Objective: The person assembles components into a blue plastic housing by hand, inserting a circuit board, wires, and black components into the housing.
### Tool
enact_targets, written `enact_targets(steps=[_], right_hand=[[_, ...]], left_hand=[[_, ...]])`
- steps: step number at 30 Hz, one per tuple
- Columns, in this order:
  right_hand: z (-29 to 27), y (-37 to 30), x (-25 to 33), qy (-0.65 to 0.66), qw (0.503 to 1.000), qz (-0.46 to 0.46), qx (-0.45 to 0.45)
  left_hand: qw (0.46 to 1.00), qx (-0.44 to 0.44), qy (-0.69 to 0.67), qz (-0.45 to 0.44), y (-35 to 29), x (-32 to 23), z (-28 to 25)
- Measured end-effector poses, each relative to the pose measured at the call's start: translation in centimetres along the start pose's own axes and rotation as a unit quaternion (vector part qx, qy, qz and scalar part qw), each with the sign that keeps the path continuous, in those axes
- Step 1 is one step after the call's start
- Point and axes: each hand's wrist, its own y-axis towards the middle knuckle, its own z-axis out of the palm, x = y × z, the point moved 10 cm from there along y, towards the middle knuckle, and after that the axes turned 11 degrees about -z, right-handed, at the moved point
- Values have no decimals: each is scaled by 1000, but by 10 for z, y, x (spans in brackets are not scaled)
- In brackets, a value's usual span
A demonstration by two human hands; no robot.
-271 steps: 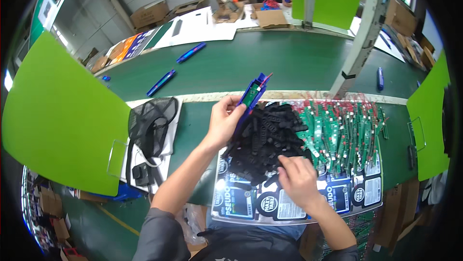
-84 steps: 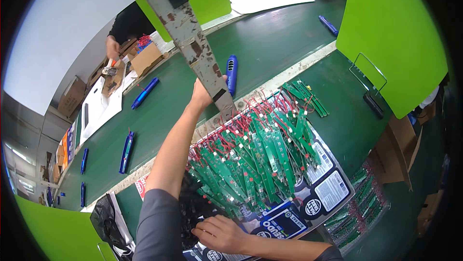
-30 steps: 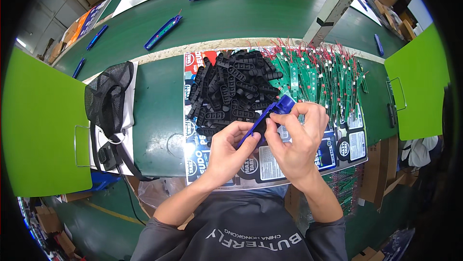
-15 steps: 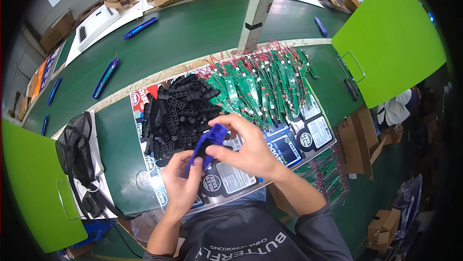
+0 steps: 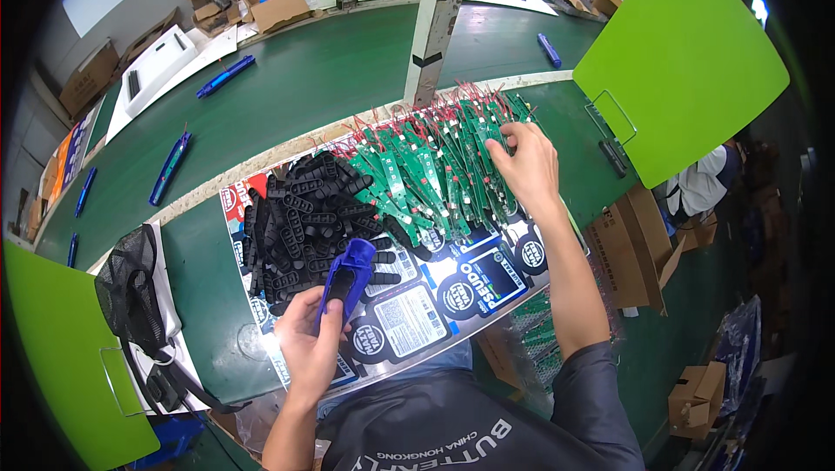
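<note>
My left hand [image 5: 309, 340] is closed around a blue plastic housing [image 5: 354, 264], held tilted over the near part of the board-like mat. Inside the housing's hollow lies a black part, partly covered by my thumb. Farther right, my right hand [image 5: 529, 167] is over the right side of a pile of narrow green circuit boards [image 5: 417, 162] with red wires. Its thumb and forefinger are apart, and I see nothing between them. Left of the boards is a heap of black ribbed plastic pieces [image 5: 300, 219], just beyond my left hand.
A printed sheet [image 5: 404, 323] lies under both piles. Blue housings [image 5: 170, 168] are spread along the green conveyor belt [image 5: 287, 80] behind. A black mesh bag [image 5: 130, 284] sits at left. Green panels [image 5: 687, 62] flank the bench, and a metal post [image 5: 439, 27] rises at the back.
My right hand has let go of the blue housing and moved right and away to the circuit boards. The left hand keeps the housing. The view has shifted slightly.
</note>
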Motion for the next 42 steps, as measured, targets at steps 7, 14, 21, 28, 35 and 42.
enact_targets(steps=[7,14,21,28,35,42], right_hand=[[17,7,-10,6,998,15,56],[-14,6,10,91,995,-21,-44],[-41,-16,75,408,912,-6,-47],[10,-67,162,530,844,21,75],[34,-85,218,637,764,-2,102],[39,-82,223,567,818,-68,63]], left_hand=[[1000,3,5,-1,-3,0,2],[999,4,-16,-32,-5,6,-5],[987,61,-125,-82,12,13,6],[961,74,-253,-80,19,17,4],[963,57,-254,-69,17,17,2],[960,87,-257,-74,14,15,4]])
